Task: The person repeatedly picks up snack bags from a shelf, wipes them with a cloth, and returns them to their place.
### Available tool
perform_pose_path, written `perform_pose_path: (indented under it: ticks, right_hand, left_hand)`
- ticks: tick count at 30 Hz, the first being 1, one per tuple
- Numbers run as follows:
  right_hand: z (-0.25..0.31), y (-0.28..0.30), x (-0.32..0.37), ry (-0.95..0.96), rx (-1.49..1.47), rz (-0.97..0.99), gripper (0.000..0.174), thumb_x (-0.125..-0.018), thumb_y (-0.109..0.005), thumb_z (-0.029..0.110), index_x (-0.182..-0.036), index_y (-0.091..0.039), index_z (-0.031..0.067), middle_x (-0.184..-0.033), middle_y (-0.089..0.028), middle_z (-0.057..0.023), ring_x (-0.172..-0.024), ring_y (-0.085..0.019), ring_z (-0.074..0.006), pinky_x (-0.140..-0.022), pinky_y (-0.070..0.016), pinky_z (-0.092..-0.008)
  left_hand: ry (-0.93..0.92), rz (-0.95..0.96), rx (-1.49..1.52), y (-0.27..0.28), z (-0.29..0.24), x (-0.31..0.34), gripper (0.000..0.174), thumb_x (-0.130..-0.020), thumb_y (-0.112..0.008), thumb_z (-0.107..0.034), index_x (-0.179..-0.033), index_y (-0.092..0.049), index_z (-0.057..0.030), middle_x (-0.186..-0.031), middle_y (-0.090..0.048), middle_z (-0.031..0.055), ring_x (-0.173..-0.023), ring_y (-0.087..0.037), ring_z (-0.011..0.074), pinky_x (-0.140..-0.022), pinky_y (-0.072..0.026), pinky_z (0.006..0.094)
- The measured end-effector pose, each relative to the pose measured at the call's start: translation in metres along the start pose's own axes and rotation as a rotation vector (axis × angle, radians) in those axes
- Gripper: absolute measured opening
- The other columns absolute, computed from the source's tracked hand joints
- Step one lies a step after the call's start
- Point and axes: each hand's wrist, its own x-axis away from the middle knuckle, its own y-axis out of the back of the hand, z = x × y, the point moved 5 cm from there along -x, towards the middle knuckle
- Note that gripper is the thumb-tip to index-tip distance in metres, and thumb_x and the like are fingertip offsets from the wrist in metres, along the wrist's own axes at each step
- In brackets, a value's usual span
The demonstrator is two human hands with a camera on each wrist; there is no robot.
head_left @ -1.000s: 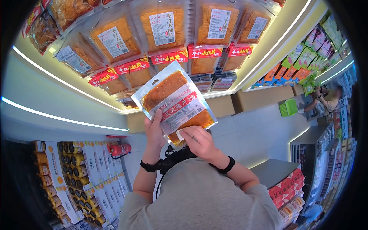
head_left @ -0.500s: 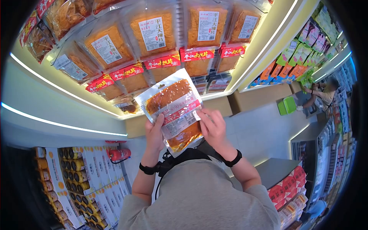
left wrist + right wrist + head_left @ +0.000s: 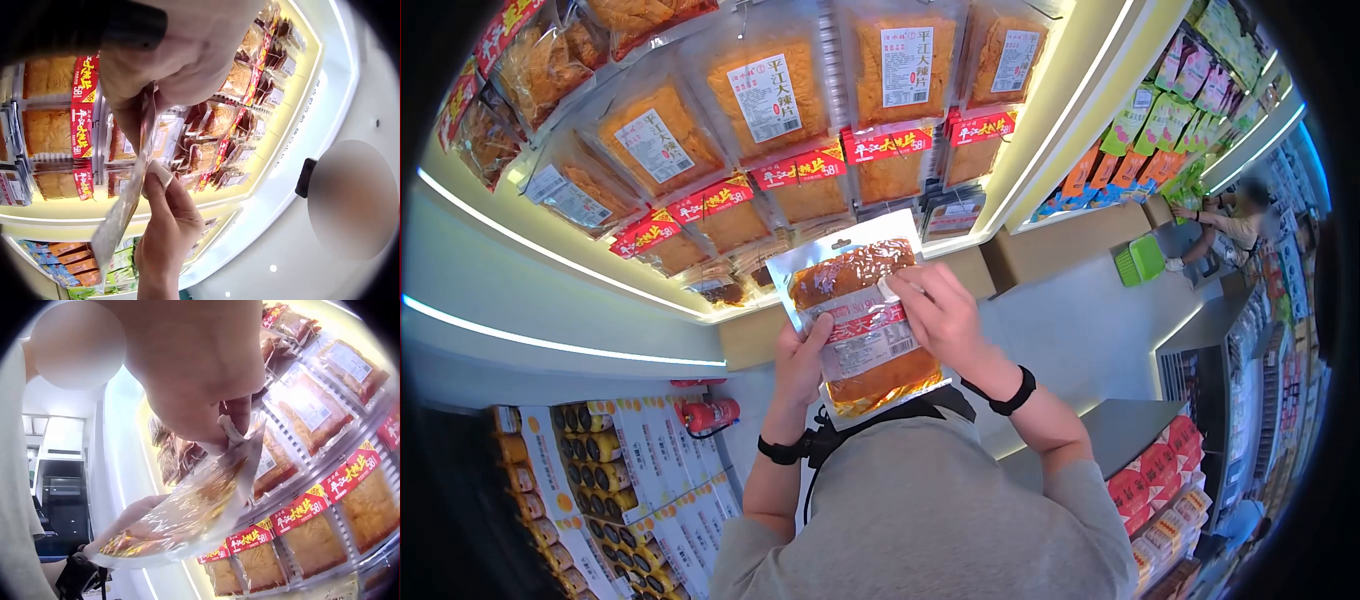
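A clear and silver food packet (image 3: 865,353) with orange-brown contents and a red and white label is held up in front of the torso. My left hand (image 3: 802,362) grips its left edge, thumb on the front face. My right hand (image 3: 945,318) pinches a small white wad (image 3: 888,289) against the upper right of the front. In the left wrist view the packet (image 3: 119,219) is seen edge-on, with the white piece (image 3: 160,173) between the right hand's fingers (image 3: 178,199). The right wrist view shows the packet (image 3: 181,519) tilted below the right hand (image 3: 200,369).
Hanging packets (image 3: 757,95) and red price strips (image 3: 800,166) fill the lit shelf ahead. At the left are stacked boxes (image 3: 640,440) and a red extinguisher (image 3: 708,415). A person (image 3: 1235,225) sits near a green basket (image 3: 1140,261) at the right. A grey counter (image 3: 1100,430) stands right of the torso.
My right hand and the white wad have moved up the packet from its lower part to the upper right. The packet has turned more upright, still in my left hand.
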Motion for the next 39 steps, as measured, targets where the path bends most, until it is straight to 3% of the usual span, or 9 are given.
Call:
perform_pose_path:
  ticks: [6,10,16,18,24,28,32,37,39]
  right_hand:
    - [0.01,-0.013,0.026,-0.093,-0.059,-0.019,0.037,-0.074,-0.07,-0.009,-0.11,-0.07,-0.0022,-0.103,-0.065,-0.0118,-0.092,-0.066,-0.0308,-0.076,-0.0563,-0.039]
    - [0.004,-0.031,0.072,-0.16,-0.147,0.12,0.035,-0.073,-0.067,-0.005,-0.108,-0.07,-0.0027,-0.101,-0.065,-0.0098,-0.095,-0.064,-0.0294,-0.079,-0.0557,-0.0381]
    - [-0.043,-0.024,0.14,-0.45,-0.171,0.158,0.027,-0.078,-0.068,-0.006,-0.104,-0.073,0.0022,-0.099,-0.066,-0.0114,-0.091,-0.066,-0.0302,-0.077,-0.0552,-0.0402]
    - [-0.06,-0.011,0.155,-0.59,-0.136,0.12,0.022,-0.081,-0.069,-0.005,-0.101,-0.073,0.0034,-0.098,-0.066,-0.0126,-0.091,-0.066,-0.0317,-0.076,-0.0551,-0.0404]
    - [-0.091,0.019,0.192,-0.756,-0.086,0.084,0.02,-0.083,-0.072,-0.006,-0.101,-0.074,0.002,-0.092,-0.067,-0.0119,-0.084,-0.065,-0.0301,-0.071,-0.0531,-0.0371]
    - [-0.102,0.038,0.204,-0.79,-0.057,0.093,0.02,-0.081,-0.071,-0.005,-0.1,-0.073,0.0024,-0.092,-0.065,-0.0134,-0.085,-0.065,-0.0332,-0.072,-0.0528,-0.0403]
    - [-0.12,0.054,0.216,-0.833,-0.004,0.099,0.022,-0.081,-0.074,-0.008,-0.101,-0.074,0.0015,-0.09,-0.067,-0.0127,-0.082,-0.066,-0.03,-0.07,-0.0524,-0.0366]
    - [-0.147,0.068,0.221,-0.86,0.027,0.15,0.022,-0.08,-0.073,-0.008,-0.1,-0.073,0.0012,-0.091,-0.065,-0.014,-0.085,-0.065,-0.0335,-0.073,-0.0532,-0.0402]
    - [-0.156,0.071,0.224,-0.876,0.038,0.173,0.024,-0.079,-0.073,-0.008,-0.1,-0.073,0.0014,-0.091,-0.066,-0.0141,-0.085,-0.065,-0.0333,-0.073,-0.0534,-0.0403]
  left_hand:
    - [-0.076,-0.014,0.014,0.004,0.001,-0.004,0.039,-0.104,-0.061,-0.012,-0.139,-0.049,-0.0013,-0.125,-0.067,0.0116,-0.111,-0.067,0.0191,-0.097,-0.0553,0.0367]
    - [-0.045,-0.109,-0.035,0.019,0.001,-0.017,0.041,-0.105,-0.061,-0.016,-0.141,-0.047,-0.0026,-0.127,-0.066,0.0111,-0.112,-0.067,0.0193,-0.097,-0.0548,0.0365]
    - [-0.124,-0.099,-0.216,0.038,0.02,-0.068,0.033,-0.106,-0.059,-0.023,-0.132,-0.056,-0.0023,-0.119,-0.069,0.0076,-0.104,-0.067,0.0141,-0.091,-0.0534,0.0321]
    - [0.01,-0.074,-0.367,0.039,0.04,-0.087,0.031,-0.107,-0.058,-0.027,-0.123,-0.063,-0.0014,-0.109,-0.072,0.0062,-0.097,-0.066,0.0113,-0.087,-0.0529,0.0305]
    - [0.005,0.032,-0.55,0.03,0.127,-0.138,0.033,-0.108,-0.056,-0.03,-0.114,-0.067,0.0003,-0.098,-0.074,0.006,-0.092,-0.066,0.011,-0.083,-0.0534,0.0307]
    - [0.102,0.015,-0.488,0.035,0.193,-0.171,0.033,-0.107,-0.058,-0.03,-0.122,-0.063,-0.0013,-0.107,-0.072,0.0084,-0.095,-0.066,0.0133,-0.084,-0.0536,0.0317]
    - [0.139,0.0,-0.389,0.035,0.241,-0.2,0.033,-0.106,-0.058,-0.03,-0.123,-0.061,-0.0014,-0.109,-0.071,0.009,-0.097,-0.066,0.0147,-0.084,-0.0534,0.0326]
    - [0.31,-0.141,-0.672,0.035,0.271,-0.225,0.039,-0.104,-0.06,-0.035,-0.119,-0.063,0.0016,-0.109,-0.072,0.0148,-0.1,-0.067,0.0199,-0.085,-0.0526,0.036]
    - [0.219,-0.155,-0.66,0.048,0.298,-0.244,0.041,-0.104,-0.06,-0.036,-0.117,-0.063,0.0024,-0.109,-0.072,0.0165,-0.099,-0.068,0.0228,-0.085,-0.0524,0.0376]
